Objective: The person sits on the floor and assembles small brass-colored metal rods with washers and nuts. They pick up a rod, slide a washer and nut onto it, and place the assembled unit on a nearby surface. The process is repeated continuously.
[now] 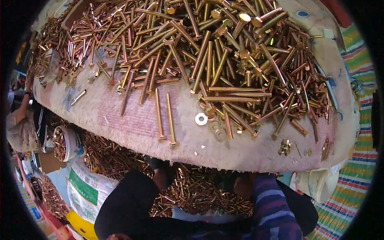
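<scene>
My right arm, in a blue checked sleeve (272,204), reaches forward to the near edge of the padded table (132,138). The hand at its end is hidden beneath that edge. At the bottom edge of the picture, beside my dark-trousered leg (124,204), a sliver of skin, apparently my left hand (118,237), shows without its fingers. Two long brass-coloured bolts (159,116) lie side by side on the cloth, heads toward me. A big heap of bolts (224,52) covers the table's far part. To the right of the pair are a pale washer (201,119) and duller washers (216,127).
More bolts lie below the table (188,192). On the left stand a white bucket (68,144) holding bolts and a white-and-green sack (86,190). Another person (24,124) is at the far left. Striped sheeting (360,132) covers the floor at right, near a white container (320,186).
</scene>
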The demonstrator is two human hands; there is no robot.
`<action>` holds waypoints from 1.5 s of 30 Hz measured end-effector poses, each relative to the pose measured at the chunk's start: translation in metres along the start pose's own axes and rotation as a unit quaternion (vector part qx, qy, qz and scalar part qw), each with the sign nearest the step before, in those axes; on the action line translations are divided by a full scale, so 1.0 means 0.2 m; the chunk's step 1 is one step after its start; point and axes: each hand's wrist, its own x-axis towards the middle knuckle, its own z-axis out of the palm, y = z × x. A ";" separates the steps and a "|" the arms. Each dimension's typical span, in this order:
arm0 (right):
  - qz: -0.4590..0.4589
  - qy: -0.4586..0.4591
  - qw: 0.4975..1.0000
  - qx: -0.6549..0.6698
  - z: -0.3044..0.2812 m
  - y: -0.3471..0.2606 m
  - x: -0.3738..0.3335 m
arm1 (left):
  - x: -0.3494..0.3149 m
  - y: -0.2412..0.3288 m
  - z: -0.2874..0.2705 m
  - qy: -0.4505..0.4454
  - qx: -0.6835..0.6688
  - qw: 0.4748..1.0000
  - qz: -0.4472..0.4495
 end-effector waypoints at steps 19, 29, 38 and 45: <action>0.015 0.014 1.000 0.012 0.06 0.09 -0.10 | 0.23 0.15 -0.03 -0.210 -0.009 0.971 -0.118; 0.022 0.021 0.999 0.032 0.09 0.12 -0.12 | 0.35 0.22 -0.03 -0.326 -0.083 0.911 -0.240; 0.029 0.023 0.999 0.040 0.11 0.13 -0.17 | 0.37 0.21 -0.02 -0.324 -0.106 0.909 -0.241; 0.025 0.023 0.998 0.043 0.10 0.13 -0.18 | 0.39 0.22 -0.04 -0.332 -0.113 0.904 -0.247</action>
